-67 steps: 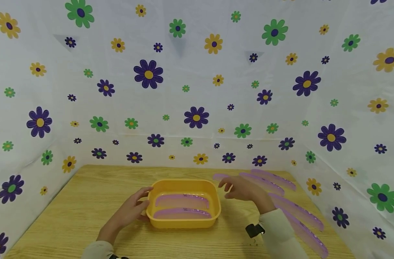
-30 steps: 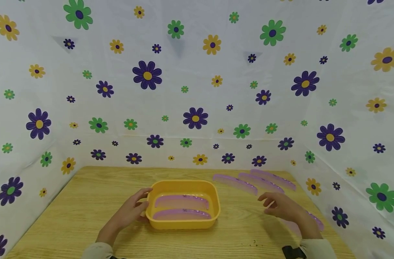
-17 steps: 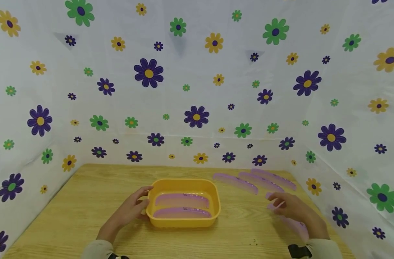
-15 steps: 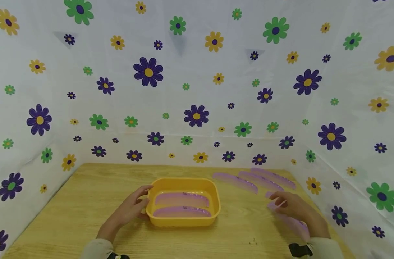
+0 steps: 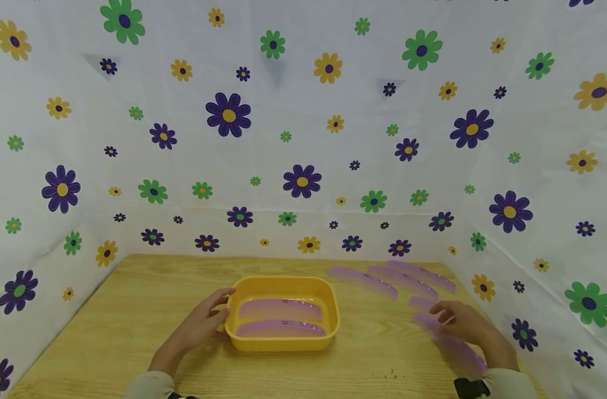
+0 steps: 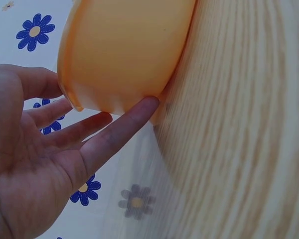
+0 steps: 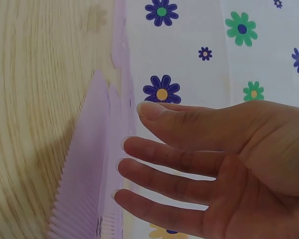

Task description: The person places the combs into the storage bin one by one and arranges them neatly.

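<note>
My left hand rests against the left end of a yellow plastic basin. In the left wrist view, its spread fingers touch the outer wall and rim of the basin. Two translucent purple combs lie inside, a rear comb and a front comb. My right hand hovers over two more combs at the right, its fingers loosely bent with nothing in them. The nearer comb shows below the fingers; the farther comb is mostly hidden behind the hand. The right wrist view shows a toothed comb beside the fingertips.
Three more combs lie at the back right: a left one, a middle one and a right one. Small dark specks dot the wooden table. A white flowered cloth surrounds the table's back and sides.
My right hand has moved from beside the basin's right end rightward to the combs near the right edge. The left hand, the basin and the combs in it have stayed put.
</note>
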Demonstrator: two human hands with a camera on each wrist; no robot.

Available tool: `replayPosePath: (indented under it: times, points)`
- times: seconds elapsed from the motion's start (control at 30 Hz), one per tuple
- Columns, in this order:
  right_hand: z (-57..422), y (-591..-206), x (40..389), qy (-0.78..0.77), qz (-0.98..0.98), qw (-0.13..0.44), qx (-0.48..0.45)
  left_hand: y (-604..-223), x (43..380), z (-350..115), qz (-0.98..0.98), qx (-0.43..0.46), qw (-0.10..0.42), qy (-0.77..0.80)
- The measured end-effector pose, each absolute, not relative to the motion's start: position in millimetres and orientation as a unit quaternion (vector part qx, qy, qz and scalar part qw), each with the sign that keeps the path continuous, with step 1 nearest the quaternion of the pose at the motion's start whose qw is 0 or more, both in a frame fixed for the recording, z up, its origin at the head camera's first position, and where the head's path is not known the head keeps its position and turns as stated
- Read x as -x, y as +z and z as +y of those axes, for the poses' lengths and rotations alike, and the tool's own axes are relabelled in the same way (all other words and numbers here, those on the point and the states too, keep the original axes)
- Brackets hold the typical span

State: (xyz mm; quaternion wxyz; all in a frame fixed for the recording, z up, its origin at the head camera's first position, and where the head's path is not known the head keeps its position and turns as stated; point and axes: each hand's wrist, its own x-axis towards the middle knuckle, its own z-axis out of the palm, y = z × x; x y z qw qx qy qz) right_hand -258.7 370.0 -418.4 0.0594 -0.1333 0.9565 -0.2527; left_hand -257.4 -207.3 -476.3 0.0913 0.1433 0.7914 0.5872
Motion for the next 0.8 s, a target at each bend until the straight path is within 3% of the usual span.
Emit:
replayPosePath:
  times: [0.8]
  points:
    - [384.9, -426.6, 260.3, -0.234, 0.964, 0.119, 0.026, -479.6, 257.3, -207.6, 0.785, -0.157, 0.093, 0.592]
